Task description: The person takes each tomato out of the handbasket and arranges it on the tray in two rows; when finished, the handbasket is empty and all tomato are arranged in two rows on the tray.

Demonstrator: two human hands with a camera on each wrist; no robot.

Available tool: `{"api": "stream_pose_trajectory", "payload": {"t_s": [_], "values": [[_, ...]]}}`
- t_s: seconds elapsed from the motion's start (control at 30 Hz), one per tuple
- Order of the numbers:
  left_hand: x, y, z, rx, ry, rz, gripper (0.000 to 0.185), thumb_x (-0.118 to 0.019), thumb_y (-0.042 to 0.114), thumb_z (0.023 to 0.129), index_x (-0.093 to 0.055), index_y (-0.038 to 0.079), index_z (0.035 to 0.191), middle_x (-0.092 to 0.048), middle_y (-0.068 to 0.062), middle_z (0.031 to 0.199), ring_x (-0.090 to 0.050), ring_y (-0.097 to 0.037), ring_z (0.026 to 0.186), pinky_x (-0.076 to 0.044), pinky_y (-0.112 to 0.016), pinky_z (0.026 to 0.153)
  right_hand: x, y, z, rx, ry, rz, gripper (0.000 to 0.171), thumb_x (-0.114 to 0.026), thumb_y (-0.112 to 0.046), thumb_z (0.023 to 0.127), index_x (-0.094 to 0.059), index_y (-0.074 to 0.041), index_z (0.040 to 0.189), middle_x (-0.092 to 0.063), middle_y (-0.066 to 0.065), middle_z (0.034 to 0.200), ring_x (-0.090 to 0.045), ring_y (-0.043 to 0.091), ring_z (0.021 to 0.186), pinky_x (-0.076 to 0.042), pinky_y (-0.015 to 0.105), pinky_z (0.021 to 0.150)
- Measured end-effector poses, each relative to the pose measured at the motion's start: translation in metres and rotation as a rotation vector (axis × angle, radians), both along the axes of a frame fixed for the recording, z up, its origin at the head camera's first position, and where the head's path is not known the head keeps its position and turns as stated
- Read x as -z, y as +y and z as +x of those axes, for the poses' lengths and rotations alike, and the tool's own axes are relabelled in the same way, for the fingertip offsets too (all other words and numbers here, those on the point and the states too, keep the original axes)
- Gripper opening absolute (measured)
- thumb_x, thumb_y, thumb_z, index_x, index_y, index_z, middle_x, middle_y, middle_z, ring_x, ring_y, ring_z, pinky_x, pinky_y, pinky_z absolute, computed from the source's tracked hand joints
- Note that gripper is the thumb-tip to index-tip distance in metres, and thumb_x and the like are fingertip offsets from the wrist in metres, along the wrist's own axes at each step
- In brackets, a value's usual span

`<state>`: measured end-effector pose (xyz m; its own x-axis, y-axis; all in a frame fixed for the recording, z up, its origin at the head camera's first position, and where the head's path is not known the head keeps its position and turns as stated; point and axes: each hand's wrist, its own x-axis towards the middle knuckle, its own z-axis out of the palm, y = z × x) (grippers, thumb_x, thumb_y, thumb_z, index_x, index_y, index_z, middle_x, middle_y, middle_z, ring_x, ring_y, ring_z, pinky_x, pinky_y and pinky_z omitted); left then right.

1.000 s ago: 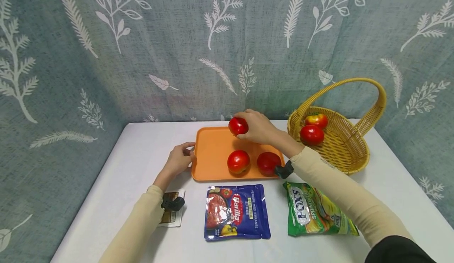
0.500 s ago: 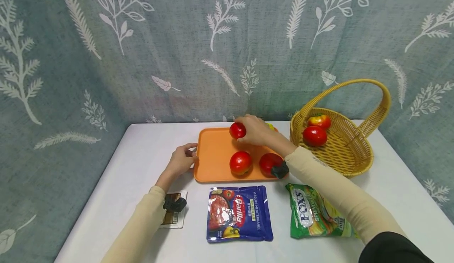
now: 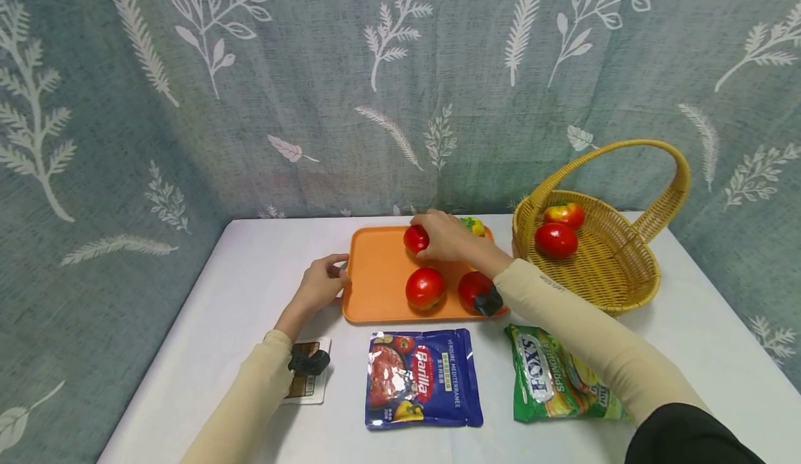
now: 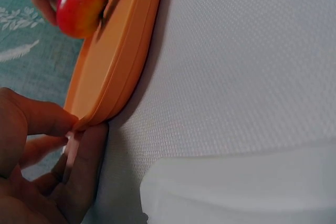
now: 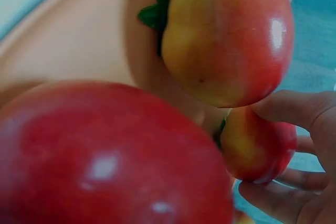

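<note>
White cloth covers the table; your right hand curls its fingers around a tomato low over the far part of the orange tray, while your left hand pinches the tray's left rim

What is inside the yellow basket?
Two tomatoes: one red, and behind it one red and yellow. Both lie on the basket floor. The near wall hides no fruit that I can see; under them nothing shows.

White table before a grey-green leaf-print curtain.
</note>
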<state>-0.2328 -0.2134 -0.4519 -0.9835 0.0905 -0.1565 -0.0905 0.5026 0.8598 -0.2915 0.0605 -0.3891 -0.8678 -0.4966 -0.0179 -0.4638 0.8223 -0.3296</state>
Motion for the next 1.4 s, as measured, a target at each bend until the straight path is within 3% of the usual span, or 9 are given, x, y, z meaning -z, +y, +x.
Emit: {"api": "stream_pose_trajectory", "payload": {"t_s": [0.53,0.83,1.1,1.4], "values": [[-0.002,-0.001,0.002,0.004,0.006,-0.012,0.056,-0.056,-0.001,0.092,-0.049,0.005,0.146,-0.059,-0.017,0.104,-0.063,-0.028,0.089,-0.062,-0.034,0.061,0.004,-0.007,0.001,-0.040,0.054,0.134,0.071,-0.083,-0.029,0.082,-0.051,-0.005,0.140,-0.059,0.015,0.121,-0.059,0.029,0.107,-0.055,0.043,0.095],[-0.001,0.000,0.002,0.007,0.018,-0.018,0.055,-0.055,-0.002,0.092,-0.049,0.004,0.146,-0.060,-0.017,0.103,-0.064,-0.027,0.088,-0.062,-0.034,0.060,0.001,-0.007,0.005,-0.039,0.076,0.137,0.080,-0.085,-0.033,0.079,-0.050,-0.003,0.144,-0.059,0.015,0.125,-0.057,0.029,0.113,-0.052,0.045,0.099],[0.000,-0.002,0.001,0.005,0.014,-0.005,0.055,-0.055,-0.001,0.093,-0.049,0.006,0.146,-0.059,-0.016,0.103,-0.063,-0.026,0.087,-0.062,-0.034,0.061,-0.017,0.003,0.020,-0.037,0.086,0.064,0.082,-0.084,-0.037,0.080,-0.048,-0.006,0.147,-0.052,0.016,0.140,-0.049,0.035,0.127,-0.042,0.052,0.109],[-0.002,0.000,0.001,0.001,0.008,-0.015,0.055,-0.056,0.000,0.092,-0.050,0.007,0.146,-0.060,-0.016,0.104,-0.063,-0.027,0.087,-0.062,-0.034,0.061,-0.034,0.021,0.043,-0.061,0.132,-0.024,0.076,-0.084,-0.036,0.081,-0.052,-0.006,0.144,-0.054,0.014,0.137,-0.052,0.032,0.125,-0.047,0.051,0.104]]}}
